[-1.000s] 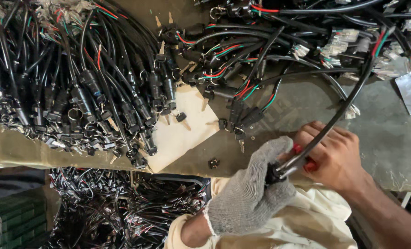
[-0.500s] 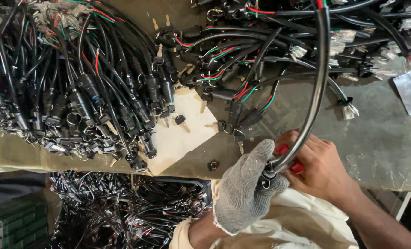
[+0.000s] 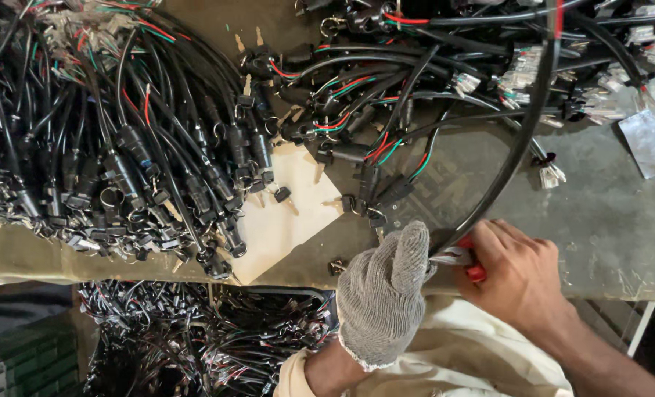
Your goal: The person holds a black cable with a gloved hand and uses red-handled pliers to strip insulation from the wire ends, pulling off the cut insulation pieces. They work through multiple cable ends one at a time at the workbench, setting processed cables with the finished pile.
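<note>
We are closing our left hand (image 3: 383, 294), in its grey knitted glove, into a fist around the lower end of a black cable (image 3: 515, 147). Our bare right hand (image 3: 522, 272) is wrapping tight around a red-handled tool (image 3: 476, 270), its tip meeting the cable's end just beside the gloved fist. Both hands are sitting at the near edge of the workbench (image 3: 606, 220), knuckles up, forearms coming in from below. The cable is arching up and away over the bench. We are seeing 1 pile of black wire harnesses (image 3: 114, 140) on the left and another pile of harnesses (image 3: 415, 81) ahead.
</note>
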